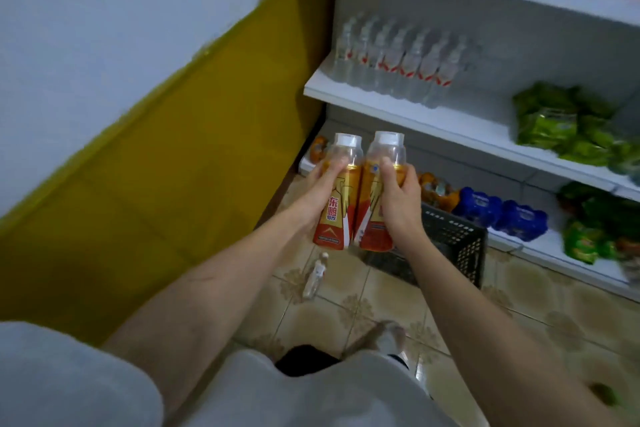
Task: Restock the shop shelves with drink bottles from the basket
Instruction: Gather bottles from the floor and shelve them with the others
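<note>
With our left hand (320, 184) and right hand (398, 194) each gripping 1 bottle above the basket (453, 239), either could slip.

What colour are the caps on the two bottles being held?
White, under clear plastic covers, on the two bottles. The head view, the only one, shows them.

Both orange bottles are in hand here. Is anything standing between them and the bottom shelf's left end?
Nothing visible does. The left hand and right hand each hold an orange bottle in open air before the bottom shelf. The black basket sits lower right, off that line.
</note>
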{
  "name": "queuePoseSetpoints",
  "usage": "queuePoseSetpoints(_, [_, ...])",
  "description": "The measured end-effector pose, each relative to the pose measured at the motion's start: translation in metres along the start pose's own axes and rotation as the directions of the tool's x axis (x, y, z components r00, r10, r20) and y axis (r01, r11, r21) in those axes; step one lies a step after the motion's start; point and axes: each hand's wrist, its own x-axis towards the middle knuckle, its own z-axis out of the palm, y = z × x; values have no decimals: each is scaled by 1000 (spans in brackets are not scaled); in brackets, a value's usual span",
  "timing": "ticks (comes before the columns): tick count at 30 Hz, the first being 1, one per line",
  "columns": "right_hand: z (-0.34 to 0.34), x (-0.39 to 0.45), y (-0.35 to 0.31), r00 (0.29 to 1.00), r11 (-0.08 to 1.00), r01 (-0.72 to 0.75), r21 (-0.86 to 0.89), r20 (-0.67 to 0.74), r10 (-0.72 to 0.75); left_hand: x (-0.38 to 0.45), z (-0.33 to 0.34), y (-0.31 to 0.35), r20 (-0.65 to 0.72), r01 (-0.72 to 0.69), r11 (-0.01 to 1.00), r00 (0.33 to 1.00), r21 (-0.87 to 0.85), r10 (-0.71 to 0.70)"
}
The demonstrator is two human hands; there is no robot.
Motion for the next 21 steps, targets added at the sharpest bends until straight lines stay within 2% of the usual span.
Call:
queuePoseSetpoints(7, [-73, -5, -23, 984, 996, 84, 28, -161, -79, -14, 83, 40, 65, -157, 972, 987, 172, 148])
queuePoseSetpoints(13, [-162, 12, -40, 956, 986, 156, 56, -259, -136, -14, 177, 69, 148, -232, 965, 966, 123, 214])
queuePoseSetpoints(21, [-298, 44, -67, 925, 971, 236, 35, -315, -214, 7, 317, 101, 248, -301, 951, 928, 62, 278])
